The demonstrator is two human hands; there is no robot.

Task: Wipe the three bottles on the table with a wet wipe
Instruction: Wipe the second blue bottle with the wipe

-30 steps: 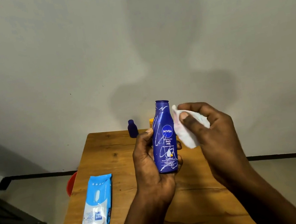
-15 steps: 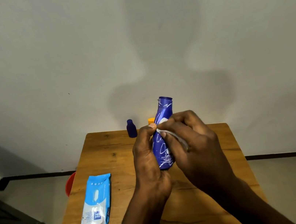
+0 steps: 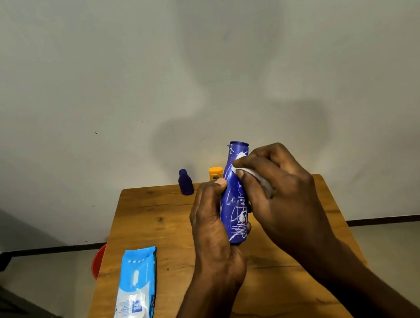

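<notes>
Wipe (image 3: 242, 166) now higher, nr bottle (image 3: 234, 209) neck

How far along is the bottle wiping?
Nothing looks finished yet. The left hand holds the tall blue bottle while the right hand rubs the wet wipe near its neck. The small blue bottle and orange-capped bottle wait at the table's back edge.
</notes>
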